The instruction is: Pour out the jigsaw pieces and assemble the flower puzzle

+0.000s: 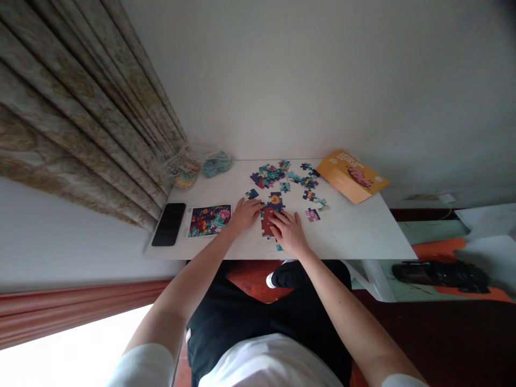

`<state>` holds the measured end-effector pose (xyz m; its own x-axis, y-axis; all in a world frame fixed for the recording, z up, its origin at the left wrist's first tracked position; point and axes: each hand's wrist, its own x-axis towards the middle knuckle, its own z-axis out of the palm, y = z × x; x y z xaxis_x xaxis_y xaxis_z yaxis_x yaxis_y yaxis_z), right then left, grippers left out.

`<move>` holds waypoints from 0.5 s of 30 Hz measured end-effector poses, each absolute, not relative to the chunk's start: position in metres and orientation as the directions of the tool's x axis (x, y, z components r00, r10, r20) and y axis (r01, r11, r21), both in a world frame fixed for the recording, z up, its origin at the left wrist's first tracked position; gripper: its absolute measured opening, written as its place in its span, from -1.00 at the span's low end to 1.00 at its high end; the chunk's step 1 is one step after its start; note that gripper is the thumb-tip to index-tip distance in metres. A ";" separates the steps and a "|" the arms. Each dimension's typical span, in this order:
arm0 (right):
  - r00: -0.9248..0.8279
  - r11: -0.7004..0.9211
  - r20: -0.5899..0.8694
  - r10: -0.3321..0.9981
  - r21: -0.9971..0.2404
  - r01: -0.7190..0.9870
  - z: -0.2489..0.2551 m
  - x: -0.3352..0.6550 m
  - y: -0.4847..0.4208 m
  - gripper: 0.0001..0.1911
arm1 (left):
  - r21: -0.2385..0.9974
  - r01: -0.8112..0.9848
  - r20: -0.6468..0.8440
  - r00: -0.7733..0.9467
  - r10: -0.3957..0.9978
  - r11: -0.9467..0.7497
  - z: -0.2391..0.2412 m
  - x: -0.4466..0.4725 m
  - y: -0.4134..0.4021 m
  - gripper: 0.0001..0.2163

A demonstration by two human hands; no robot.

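Resting on the joined cardboard jigsaw pieces [266,222], the right hand [288,232] spreads its fingers apart; the left hand [245,215], fingers also apart, sits just beside them. Loose jigsaw pieces [278,180] lie scattered across the white table [355,231], between a glossy picture card [208,220], a black smartphone [169,224] and an orange cardboard sleeve [350,176], below a pleated patterned curtain [80,107].

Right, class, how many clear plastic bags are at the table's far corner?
2. A bag of multicoloured contents sits at the corner of the white table by the curtain; a bag of teal contents sits beside it. More may hide behind the curtain.
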<state>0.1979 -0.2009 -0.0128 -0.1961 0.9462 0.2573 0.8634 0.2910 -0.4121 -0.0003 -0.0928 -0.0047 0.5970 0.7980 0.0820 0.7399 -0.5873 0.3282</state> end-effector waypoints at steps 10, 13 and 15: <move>-0.183 0.277 0.251 0.950 -0.417 0.866 -0.010 0.196 -0.200 -0.66 | 0.456 0.719 0.107 0.542 0.834 -0.525 -0.011 0.012 -0.090 -0.72; -0.184 0.278 0.255 0.949 -0.411 0.868 -0.009 0.196 -0.200 -0.66 | 0.464 0.748 0.118 0.479 0.870 -0.474 -0.010 0.019 -0.095 -0.76; -0.186 0.280 0.254 0.949 -0.410 0.868 -0.009 0.196 -0.201 -0.66 | 0.459 0.762 0.131 0.450 0.883 -0.457 -0.009 0.023 -0.097 -0.79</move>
<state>0.1955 -0.2008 -0.0085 -0.1860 0.9491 0.2541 0.8679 0.2799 -0.4103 0.0231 -0.0970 -0.0087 0.4504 0.8832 0.1307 0.7620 -0.4565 0.4593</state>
